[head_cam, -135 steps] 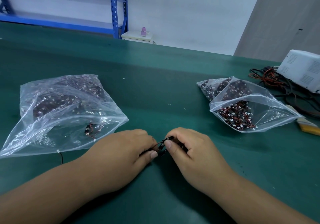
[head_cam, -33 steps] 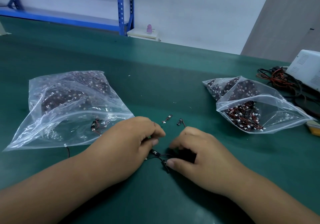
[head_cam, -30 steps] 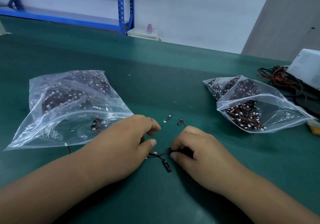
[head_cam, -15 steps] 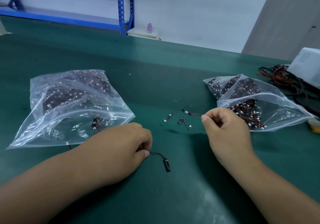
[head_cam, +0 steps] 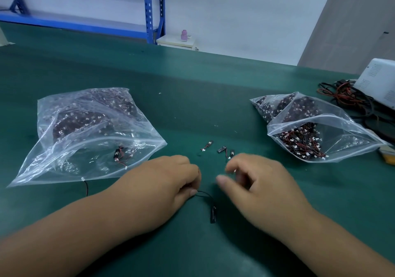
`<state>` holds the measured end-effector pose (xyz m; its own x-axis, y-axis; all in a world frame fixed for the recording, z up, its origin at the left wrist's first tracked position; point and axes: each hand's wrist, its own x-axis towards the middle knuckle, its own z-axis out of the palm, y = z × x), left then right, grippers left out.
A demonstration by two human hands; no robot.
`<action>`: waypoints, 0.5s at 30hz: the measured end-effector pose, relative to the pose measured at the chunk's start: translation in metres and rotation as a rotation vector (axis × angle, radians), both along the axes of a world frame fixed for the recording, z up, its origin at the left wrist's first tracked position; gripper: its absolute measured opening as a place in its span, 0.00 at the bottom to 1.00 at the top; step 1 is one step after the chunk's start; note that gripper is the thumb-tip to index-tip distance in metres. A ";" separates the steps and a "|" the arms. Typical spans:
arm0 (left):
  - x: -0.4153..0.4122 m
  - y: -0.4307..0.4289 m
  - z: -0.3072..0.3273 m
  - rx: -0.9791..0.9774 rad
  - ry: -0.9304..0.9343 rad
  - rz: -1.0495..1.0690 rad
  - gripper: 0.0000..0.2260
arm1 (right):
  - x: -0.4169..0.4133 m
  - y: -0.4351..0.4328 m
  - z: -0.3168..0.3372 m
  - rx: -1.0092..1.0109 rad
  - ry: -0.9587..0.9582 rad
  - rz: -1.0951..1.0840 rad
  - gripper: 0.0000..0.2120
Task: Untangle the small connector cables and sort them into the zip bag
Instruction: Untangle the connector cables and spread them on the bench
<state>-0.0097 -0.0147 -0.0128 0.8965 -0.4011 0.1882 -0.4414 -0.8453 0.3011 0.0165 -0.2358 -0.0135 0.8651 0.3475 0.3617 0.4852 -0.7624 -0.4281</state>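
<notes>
Our left hand (head_cam: 171, 182) pinches the cable (head_cam: 208, 199); its connector lies lengthwise toward us, nearer our empty, loosely open right hand (head_cam: 256, 182).

this looks like a workshop where small electric parts get sorted. a big green table (head_cam: 192, 88) fills most of the view. on it, left of the table's middle, lies a clear bag (head_cam: 85, 131) full of tiny wires, and a second bag (head_cam: 316, 131) of them lies to the right. at the table's far right edge sits a white box (head_cam: 378, 84) with a heap of red and black cords (head_cam: 346, 99) beside it. behind the table stands a blue metal shelf (head_cam: 149, 9) against a plain white wall (head_cam: 245, 15).
</notes>
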 end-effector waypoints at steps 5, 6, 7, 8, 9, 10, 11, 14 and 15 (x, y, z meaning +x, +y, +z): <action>-0.001 -0.006 0.001 -0.055 -0.038 0.017 0.02 | -0.006 0.016 -0.007 -0.173 0.089 0.063 0.13; -0.002 -0.006 0.001 -0.053 -0.045 0.030 0.03 | -0.003 0.016 -0.008 -0.160 0.088 0.041 0.11; -0.003 -0.005 0.001 -0.038 -0.055 0.051 0.06 | -0.001 0.014 -0.009 -0.151 0.087 0.015 0.10; -0.004 -0.003 0.001 -0.015 -0.068 0.077 0.09 | 0.002 0.012 -0.010 -0.149 0.081 -0.014 0.11; -0.005 0.000 0.001 0.010 -0.076 0.108 0.12 | 0.006 0.009 -0.011 -0.148 0.073 -0.046 0.11; -0.007 0.002 0.002 0.034 -0.077 0.143 0.14 | 0.010 0.005 -0.011 -0.140 0.068 -0.079 0.11; -0.009 0.004 0.003 0.057 -0.074 0.179 0.15 | 0.014 0.001 -0.011 -0.119 0.064 -0.111 0.11; -0.011 0.005 0.007 0.134 -0.073 0.271 0.15 | 0.029 -0.011 -0.010 0.028 0.036 -0.206 0.12; -0.011 0.005 0.007 0.149 -0.063 0.284 0.15 | 0.033 -0.013 -0.009 0.095 0.035 -0.238 0.13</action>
